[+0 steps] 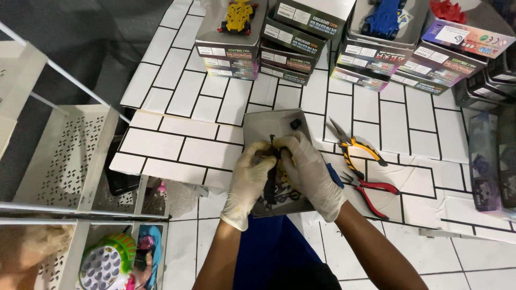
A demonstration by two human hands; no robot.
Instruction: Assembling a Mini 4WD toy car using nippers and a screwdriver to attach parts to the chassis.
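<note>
Both my hands wear pale gloves and meet over a grey box lid (269,122) that lies on the tiled white surface. My left hand (248,180) and my right hand (312,173) together grip a small black model car chassis (270,185), held upright between the fingers. A small black wheel (295,124) lies loose at the lid's far corner, apart from the hands. More small black parts sit in the lid under my hands, mostly hidden.
Yellow-handled pliers (356,147) and red-handled cutters (373,192) lie just right of my hands. Stacked model-car boxes line the back, one topped by a yellow car (238,16), another by a blue car (382,19). A white perforated shelf (70,156) stands at left with toys below.
</note>
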